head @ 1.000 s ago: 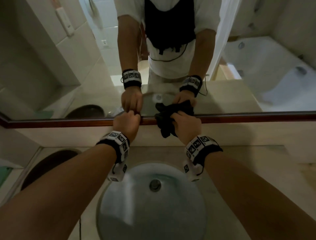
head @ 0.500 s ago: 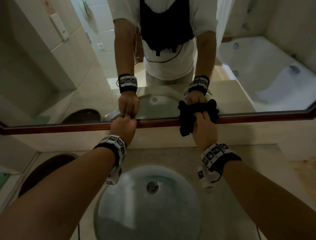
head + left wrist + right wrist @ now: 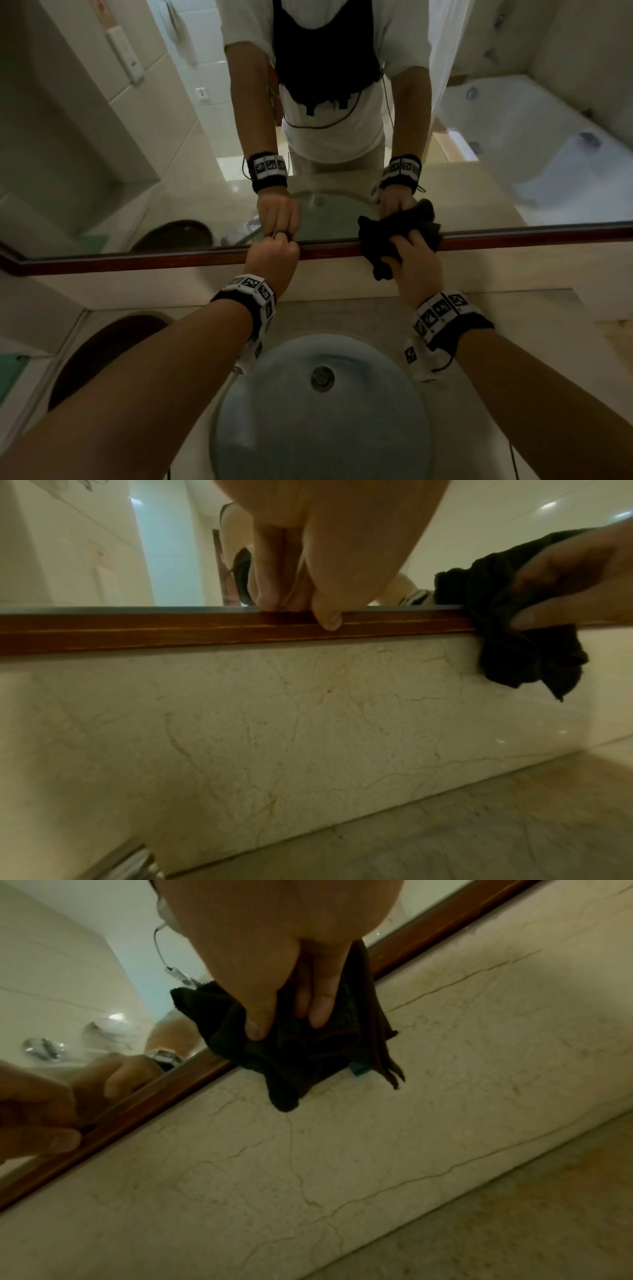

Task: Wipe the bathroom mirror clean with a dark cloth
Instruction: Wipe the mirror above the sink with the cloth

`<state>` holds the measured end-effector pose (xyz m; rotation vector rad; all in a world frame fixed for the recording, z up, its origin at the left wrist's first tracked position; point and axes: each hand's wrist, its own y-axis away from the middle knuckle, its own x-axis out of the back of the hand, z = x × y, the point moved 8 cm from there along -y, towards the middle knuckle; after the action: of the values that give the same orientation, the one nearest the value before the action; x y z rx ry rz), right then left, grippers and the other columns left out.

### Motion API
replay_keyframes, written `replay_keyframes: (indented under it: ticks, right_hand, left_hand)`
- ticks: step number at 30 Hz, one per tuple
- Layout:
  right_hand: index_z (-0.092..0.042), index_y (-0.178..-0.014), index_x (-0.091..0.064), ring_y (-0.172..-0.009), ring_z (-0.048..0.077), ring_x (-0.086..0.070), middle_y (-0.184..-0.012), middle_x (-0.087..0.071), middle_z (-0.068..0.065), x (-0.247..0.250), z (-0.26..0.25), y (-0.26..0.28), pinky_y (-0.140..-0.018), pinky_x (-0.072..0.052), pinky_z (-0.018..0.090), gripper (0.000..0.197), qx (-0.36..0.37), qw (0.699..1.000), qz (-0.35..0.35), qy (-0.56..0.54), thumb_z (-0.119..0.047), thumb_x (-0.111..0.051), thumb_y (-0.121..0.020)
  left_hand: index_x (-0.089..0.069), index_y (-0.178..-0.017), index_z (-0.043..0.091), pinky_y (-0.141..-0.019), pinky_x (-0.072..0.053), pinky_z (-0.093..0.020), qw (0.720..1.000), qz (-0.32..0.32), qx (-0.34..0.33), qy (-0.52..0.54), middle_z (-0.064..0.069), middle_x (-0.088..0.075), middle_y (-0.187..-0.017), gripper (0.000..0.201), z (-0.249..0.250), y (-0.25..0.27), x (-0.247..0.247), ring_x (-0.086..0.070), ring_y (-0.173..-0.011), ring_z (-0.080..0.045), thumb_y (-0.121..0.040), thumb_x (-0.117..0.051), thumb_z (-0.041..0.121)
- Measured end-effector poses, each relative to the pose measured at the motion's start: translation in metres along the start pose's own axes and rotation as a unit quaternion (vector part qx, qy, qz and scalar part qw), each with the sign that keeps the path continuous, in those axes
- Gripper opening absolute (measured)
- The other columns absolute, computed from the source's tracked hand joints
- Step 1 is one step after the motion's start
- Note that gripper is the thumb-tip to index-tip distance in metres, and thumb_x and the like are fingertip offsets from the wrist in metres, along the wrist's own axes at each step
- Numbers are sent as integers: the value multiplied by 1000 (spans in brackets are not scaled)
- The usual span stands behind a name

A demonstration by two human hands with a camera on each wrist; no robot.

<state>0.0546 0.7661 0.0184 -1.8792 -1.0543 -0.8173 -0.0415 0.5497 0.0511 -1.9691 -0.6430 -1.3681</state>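
dark cloth bunched in right hand on mirror edge, fisted empty left hand beside.

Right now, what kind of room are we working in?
A bathroom, most likely. A round sink sits in a stone counter below a wood-framed mirror, and the glass reflects a white bathtub. The right hand presses a dark cloth against the mirror's lower edge.

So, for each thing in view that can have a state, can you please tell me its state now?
dark cloth: bunched, pressed on the mirror's lower edge, one end hanging over the wooden frame.
right hand: grips the cloth.
left hand: curled in a fist, fingertips at the frame; what it pinches, if anything, cannot be told.
mirror: upright; smears cannot be judged.
sink: no water standing, drain visible.
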Motion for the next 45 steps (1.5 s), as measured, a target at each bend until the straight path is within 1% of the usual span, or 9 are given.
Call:
replay_keyframes:
  ticks: [5, 12, 15, 24, 27, 30, 39, 42, 45]
  right_hand:
    - [-5, -99, -71, -81, 31, -62, -97, -63, 14, 5, -23, 1, -66, -52, 32, 14, 41, 993, 103, -28, -7, -68, -85]
    - [-9, -94, -67, -74, 31, -61, -98, -62, 10, -56, -100, -15, -54, -44, 28, 9, 58, 997, 13, -43, -13, -68, -86]
    - [-15, -97, -70, -76, 27, -64, -97, -65, 4, -49, -86, -13, -55, -52, 32, 10, 67, 997, 4, -34, -17, -67, -87]
    - [-18, -91, -58, -92, 30, -58, -99, -59, 7, 8, -4, -9, -71, -38, 30, 2, -45, 998, -30, -26, -19, -59, -92]
    - [-16, -84, -50, -89, 33, -56, -95, -57, 9, 12, 7, -8, -69, -36, 31, 13, -85, 996, -16, -5, -16, -62, -90]
    - [-10, -87, -56, -91, 34, -57, -98, -61, 12, 15, 14, -7, -71, -40, 33, 9, -114, 993, 11, -6, -15, -64, -88]
    - [-5, -82, -59, -80, 33, -56, -86, -58, 14, -18, -55, -11, -67, -42, 34, 12, -48, 997, 57, -19, -11, -69, -83]
    - [-6, -86, -66, -74, 30, -59, -85, -60, 13, -39, -100, -9, -62, -48, 34, 7, 24, 997, 68, -30, -11, -69, -83]
    - [-9, -96, -68, -80, 31, -62, -94, -62, 11, -44, -97, -11, -65, -52, 36, 12, 0, 999, 23, -36, -17, -65, -88]
  left_hand:
    - [-54, -50, 10, -41, -26, -21, 1000, -7, -7, 1, -9, -45, -54, 28, -2, 0, -4, -46, -40, -22, -54, -81, 1]
    - [-57, -53, 10, -40, -30, -21, 1000, -13, -20, -1, -8, -47, -55, 26, -2, 2, -4, -47, -41, -23, -60, -82, 6]
    - [-56, -52, 12, -41, -28, -22, 999, -20, -26, -19, -8, -47, -54, 27, -1, 1, -2, -46, -40, -22, -60, -82, 7]
    - [-62, -50, 12, -38, -30, -20, 997, -51, 13, -48, -6, -50, -53, 28, -4, -4, 1, -50, -39, -23, -46, -89, 10]
    - [-69, -86, 8, -52, -43, -30, 992, -104, -2, -74, -11, -63, -86, 5, -1, 3, -1, -64, -72, -29, -82, -67, 12]
    - [-60, -107, 4, -64, -40, -38, 993, -103, -17, -63, -15, -58, -107, 23, -3, 2, -10, -60, -94, -33, -97, -40, 3]
    - [-60, -54, 12, -43, -25, -25, 997, -40, -27, -54, -6, -52, -57, 22, -5, 2, -6, -52, -46, -22, -58, -81, 6]
    - [-68, -78, 8, -50, -38, -30, 997, -58, -41, -36, -10, -60, -77, 8, -1, 2, -5, -61, -66, -27, -82, -61, 7]
    - [-61, -102, 4, -64, -41, -36, 994, -80, -44, -57, -14, -59, -102, 25, 0, 4, -8, -60, -91, -31, -97, -37, 4]
